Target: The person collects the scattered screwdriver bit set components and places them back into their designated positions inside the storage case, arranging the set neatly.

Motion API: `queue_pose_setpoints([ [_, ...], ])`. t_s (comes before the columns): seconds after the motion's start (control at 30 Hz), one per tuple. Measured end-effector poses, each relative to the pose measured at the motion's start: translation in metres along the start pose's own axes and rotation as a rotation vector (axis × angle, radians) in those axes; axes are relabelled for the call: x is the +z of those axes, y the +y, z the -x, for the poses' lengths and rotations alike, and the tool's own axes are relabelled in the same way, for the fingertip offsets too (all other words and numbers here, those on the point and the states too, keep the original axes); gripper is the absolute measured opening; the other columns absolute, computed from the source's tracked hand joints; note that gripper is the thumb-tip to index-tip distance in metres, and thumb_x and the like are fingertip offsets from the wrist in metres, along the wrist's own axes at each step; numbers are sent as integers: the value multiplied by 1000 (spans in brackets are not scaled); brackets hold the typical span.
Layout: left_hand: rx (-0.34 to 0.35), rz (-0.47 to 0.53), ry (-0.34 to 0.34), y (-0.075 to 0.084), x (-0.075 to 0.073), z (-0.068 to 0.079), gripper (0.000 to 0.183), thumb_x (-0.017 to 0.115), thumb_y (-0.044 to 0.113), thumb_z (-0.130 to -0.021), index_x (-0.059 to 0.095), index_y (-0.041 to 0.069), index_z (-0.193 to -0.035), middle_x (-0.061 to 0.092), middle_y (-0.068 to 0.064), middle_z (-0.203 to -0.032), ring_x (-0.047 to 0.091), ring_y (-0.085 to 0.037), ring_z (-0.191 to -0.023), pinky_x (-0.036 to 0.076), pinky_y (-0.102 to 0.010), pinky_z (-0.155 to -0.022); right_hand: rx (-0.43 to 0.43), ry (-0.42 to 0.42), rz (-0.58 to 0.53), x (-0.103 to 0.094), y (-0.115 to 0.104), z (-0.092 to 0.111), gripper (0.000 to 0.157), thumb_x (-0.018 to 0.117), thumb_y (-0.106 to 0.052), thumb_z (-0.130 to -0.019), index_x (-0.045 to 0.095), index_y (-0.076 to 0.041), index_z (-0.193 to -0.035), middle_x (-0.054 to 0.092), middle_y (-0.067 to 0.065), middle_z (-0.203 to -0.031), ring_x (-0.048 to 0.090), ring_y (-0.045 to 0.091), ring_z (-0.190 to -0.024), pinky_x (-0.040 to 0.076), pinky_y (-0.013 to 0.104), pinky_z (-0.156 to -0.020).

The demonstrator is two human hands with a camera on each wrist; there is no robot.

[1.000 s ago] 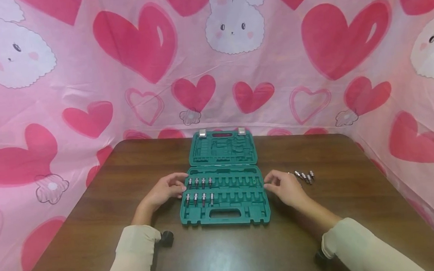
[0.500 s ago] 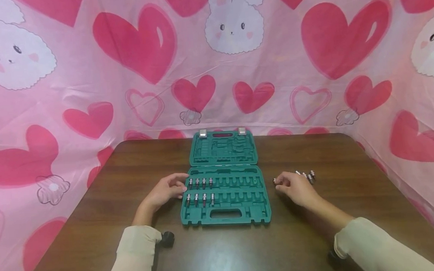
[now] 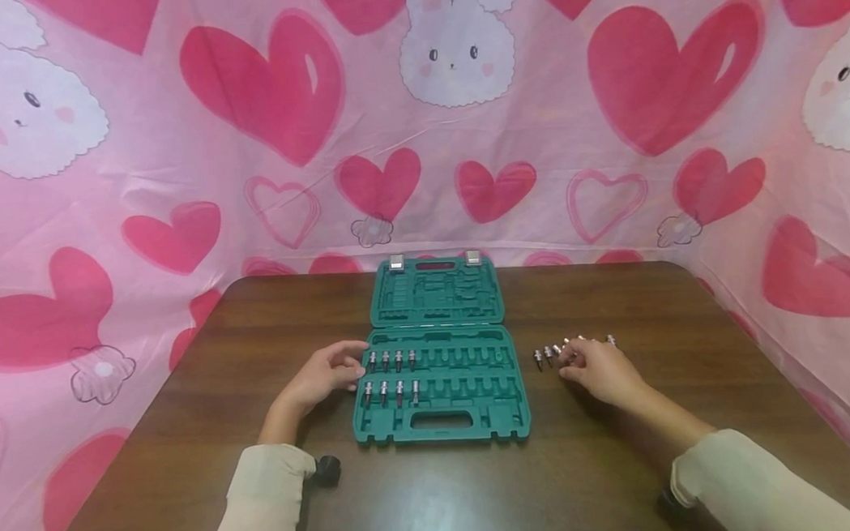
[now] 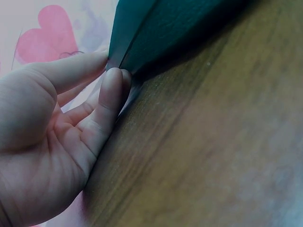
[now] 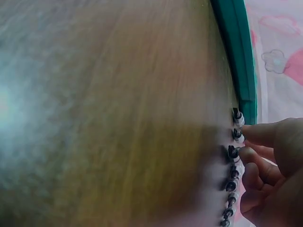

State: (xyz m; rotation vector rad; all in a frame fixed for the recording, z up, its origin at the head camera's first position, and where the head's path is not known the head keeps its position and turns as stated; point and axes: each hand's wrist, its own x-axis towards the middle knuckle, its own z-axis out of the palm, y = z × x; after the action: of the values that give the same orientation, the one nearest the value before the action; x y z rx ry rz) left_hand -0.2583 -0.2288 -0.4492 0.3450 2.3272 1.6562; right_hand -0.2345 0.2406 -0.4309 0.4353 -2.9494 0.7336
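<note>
A green tool case (image 3: 387,424) lies open on the table, with silver bit sockets (image 3: 398,360) with dark tips in two rows on its left side. My left hand (image 3: 327,370) rests against the case's left edge; the left wrist view shows its fingertips (image 4: 111,82) at the case corner (image 4: 123,47). To the right of the case, loose bit sockets (image 3: 538,356) lie in a row. My right hand (image 3: 603,368) is over this row, thumb and curled fingers pinching at a bit socket (image 5: 233,152), partly hidden by the fingertips.
The case's lid (image 3: 434,301) lies folded back toward the far table edge, with two silver latches (image 3: 396,262). Moulded slots (image 3: 469,386) fill the right side of the case. A pink curtain (image 3: 401,121) with hearts and rabbits surrounds the brown table (image 3: 253,325).
My right hand has moved rightward from the case's right edge along the loose bit sockets, uncovering those nearest the case. My left hand has stayed at the left edge.
</note>
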Motion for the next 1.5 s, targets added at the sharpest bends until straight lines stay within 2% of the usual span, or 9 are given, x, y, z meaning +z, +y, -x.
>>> queue_pose_setpoints([
  [0.1,1,0,-6,4,1,2,47,63,9,-94,49,4,-139,63,-17,-102,63,-28,-92,55,-38,-81,0,3,0,0,2,2,12,76,-12,-83,68,-10,-91,58,-4,-69,51,14,-63,41,34,-58],
  [0.33,11,5,-15,29,3,15,46,61,5,-94,48,-2,-138,63,-19,-101,63,-28,-91,55,-38,-82,1,38,-1,1,6,5,16,77,-12,-82,68,-8,-94,57,-5,-69,51,13,-63,41,33,-57],
  [0.43,22,7,-9,26,3,14,46,61,6,-95,48,-1,-138,63,-18,-101,63,-28,-90,55,-38,-81,15,35,-1,0,6,6,16,77,-12,-82,68,-8,-95,58,-4,-70,52,14,-63,42,34,-57],
  [0.57,17,8,-4,11,1,6,47,62,7,-95,48,1,-139,63,-17,-101,63,-28,-91,55,-37,-80,26,21,-2,-1,6,6,16,77,-12,-81,67,-8,-94,59,-5,-69,54,13,-63,42,35,-58],
  [0.73,20,3,1,1,-1,2,48,63,11,-95,48,5,-140,64,-16,-104,63,-27,-92,55,-37,-81,24,23,6,1,5,7,17,78,-10,-79,67,-8,-92,59,-6,-67,55,12,-62,43,36,-58],
  [1.3,10,-6,15,-2,1,0,47,64,12,-94,50,6,-139,63,-15,-102,63,-28,-91,55,-37,-80,7,61,36,1,5,10,19,73,-5,-73,60,-9,-86,56,-4,-67,52,13,-61,43,36,-56],
  [1.5,6,-10,13,-1,1,3,47,65,14,-94,52,8,-138,63,-15,-102,63,-28,-92,55,-37,-81,25,82,4,4,0,10,18,72,-4,-74,61,-8,-88,56,-3,-69,53,14,-62,43,35,-57],
])
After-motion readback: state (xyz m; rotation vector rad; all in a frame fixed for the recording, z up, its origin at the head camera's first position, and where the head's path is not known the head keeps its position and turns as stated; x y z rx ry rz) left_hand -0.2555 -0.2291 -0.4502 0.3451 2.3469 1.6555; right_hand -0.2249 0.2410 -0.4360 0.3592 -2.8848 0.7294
